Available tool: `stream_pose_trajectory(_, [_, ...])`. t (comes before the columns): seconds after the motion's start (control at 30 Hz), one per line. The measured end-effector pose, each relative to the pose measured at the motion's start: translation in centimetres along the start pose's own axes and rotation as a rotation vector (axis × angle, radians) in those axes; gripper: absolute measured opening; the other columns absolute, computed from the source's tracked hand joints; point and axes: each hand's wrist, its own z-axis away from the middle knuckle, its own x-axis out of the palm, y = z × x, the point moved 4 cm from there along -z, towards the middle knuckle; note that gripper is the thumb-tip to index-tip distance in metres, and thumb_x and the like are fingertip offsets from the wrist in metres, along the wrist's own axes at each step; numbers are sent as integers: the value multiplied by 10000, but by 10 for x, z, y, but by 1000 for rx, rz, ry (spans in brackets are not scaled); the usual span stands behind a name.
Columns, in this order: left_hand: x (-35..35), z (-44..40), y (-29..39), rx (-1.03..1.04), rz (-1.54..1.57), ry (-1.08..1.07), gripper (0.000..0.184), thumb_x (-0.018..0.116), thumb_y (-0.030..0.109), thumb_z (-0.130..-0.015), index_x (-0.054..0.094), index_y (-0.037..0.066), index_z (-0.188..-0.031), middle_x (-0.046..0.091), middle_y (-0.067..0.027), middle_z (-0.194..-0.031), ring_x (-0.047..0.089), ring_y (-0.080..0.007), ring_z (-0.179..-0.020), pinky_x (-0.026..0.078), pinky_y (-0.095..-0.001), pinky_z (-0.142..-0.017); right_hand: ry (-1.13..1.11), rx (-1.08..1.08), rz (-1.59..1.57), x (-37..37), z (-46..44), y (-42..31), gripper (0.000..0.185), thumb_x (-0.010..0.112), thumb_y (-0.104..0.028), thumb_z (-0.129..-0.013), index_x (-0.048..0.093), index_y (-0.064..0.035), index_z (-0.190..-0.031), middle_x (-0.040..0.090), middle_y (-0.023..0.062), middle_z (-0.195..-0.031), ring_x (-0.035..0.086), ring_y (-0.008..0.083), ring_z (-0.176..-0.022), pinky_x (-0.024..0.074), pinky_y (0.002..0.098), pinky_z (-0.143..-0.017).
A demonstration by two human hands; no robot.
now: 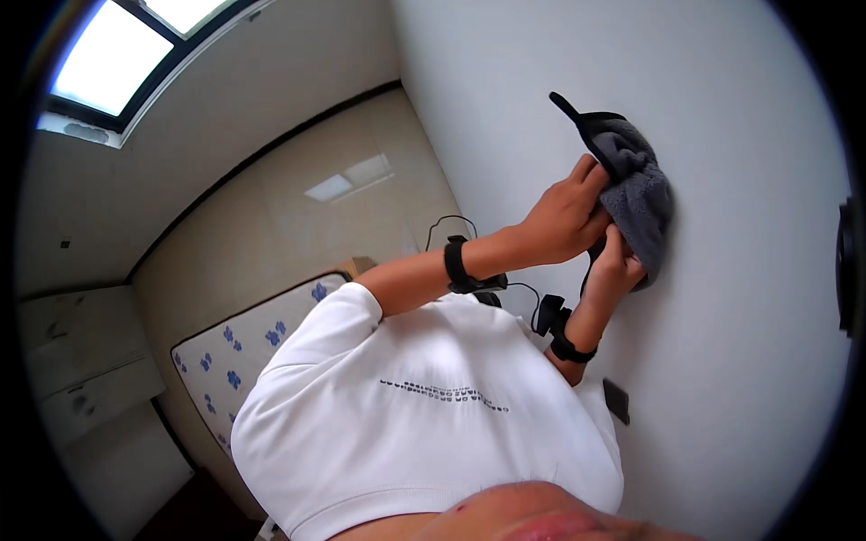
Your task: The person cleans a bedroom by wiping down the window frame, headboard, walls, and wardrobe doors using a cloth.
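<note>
A grey plush cloth piece (pixel 640 203) with black edging and a black strap sticking out at one end is bunched up over a white surface. My left hand (pixel 566 215) is closed, its fingertips pressed into the plush by the black edge. Close beside it, my right hand (pixel 616 268) pinches the lower part of the same piece between thumb and fingers. The fingertips of both hands are partly hidden by the fabric. Each wrist wears a black band, the left band (pixel 457 264) and the right band (pixel 570 338).
The white surface (pixel 740 361) spreads around the cloth. A dark flat object (pixel 616 401) lies near my right side. A black object (pixel 846 269) stands at the far right edge. Beyond are a flower-patterned mattress (pixel 253 338), a shiny beige floor (pixel 298 162) and a window (pixel 113 59).
</note>
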Motion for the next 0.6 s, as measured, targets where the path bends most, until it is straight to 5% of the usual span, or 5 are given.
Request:
stream_pose_trajectory(0.07, [32,31,-14,8,-77,-32,397,588,71,-836,472,40,-1215,502,-189,-1146,607,-408,-857,510,-463,-713,5,40,-23,-35,23,27,179,600,-16,-887,646,88,-1024,684,85,-1019,642,149,-878,503,265,-777])
stream_pose_trajectory(0.27, [-69,-14,-127,-178,-145,-86,360,614,80,-837,511,52,-1181,593,-185,-966,615,-400,-871,507,-447,-723,-220,276,188,92,-20,109,166,623,-107,-899,663,22,-993,677,38,-890,616,103,-637,439,224,-547])
stream_pose_trajectory(0.4, [-70,-14,-122,-132,-196,-139,367,601,68,-845,505,48,-1199,594,-181,-990,623,-388,-848,502,-460,-700,-106,222,160,84,-20,119,203,608,-155,-922,667,24,-998,679,37,-889,620,106,-633,431,223,-533])
stream_pose_trajectory(0.53, [-142,-77,-142,-111,-216,-89,368,624,105,-851,507,58,-1197,593,-161,-996,621,-394,-798,501,-467,-679,-67,61,147,185,-67,117,263,609,-233,-926,684,3,-1016,680,45,-886,618,117,-650,442,233,-553])
stream_pose_trajectory(0.6, [-166,-96,-178,-144,-290,-36,381,637,113,-847,507,64,-1201,589,-162,-987,619,-395,-815,503,-464,-696,-107,381,134,214,-82,153,312,609,-281,-918,690,2,-1021,687,52,-897,609,125,-648,454,258,-578])
